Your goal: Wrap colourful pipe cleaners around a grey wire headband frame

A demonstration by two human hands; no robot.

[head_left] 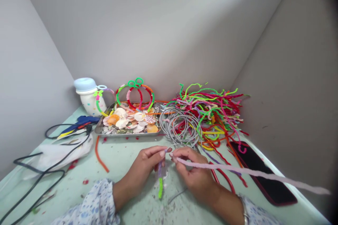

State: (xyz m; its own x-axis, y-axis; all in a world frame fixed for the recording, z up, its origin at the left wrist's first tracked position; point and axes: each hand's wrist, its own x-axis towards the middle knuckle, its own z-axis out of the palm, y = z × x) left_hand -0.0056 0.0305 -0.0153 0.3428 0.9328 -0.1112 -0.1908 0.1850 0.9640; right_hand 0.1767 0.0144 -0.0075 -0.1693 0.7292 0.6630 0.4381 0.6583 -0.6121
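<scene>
My left hand (149, 163) pinches a grey wire wrapped in purple pipe cleaner, with a bright green wrapped end (160, 188) hanging below the fingers. Close beside it, my right hand (192, 168) is closed on a pale pink pipe cleaner (250, 171). Its long free part stretches to the right, past the wrist. The fingertips of both hands almost meet where the pink end comes near the bare wire. A coil of grey wire (179, 126) lies just beyond the hands.
Behind stands a metal tray (126, 134) of shells, with wrapped rings (154, 96) on it. A tangled heap of pipe cleaners (211, 102) and a dark phone (264, 174) lie right. At left are a white bottle (91, 100), blue-handled pliers (81, 121), a black cable (29, 193) and a plastic bag (58, 153).
</scene>
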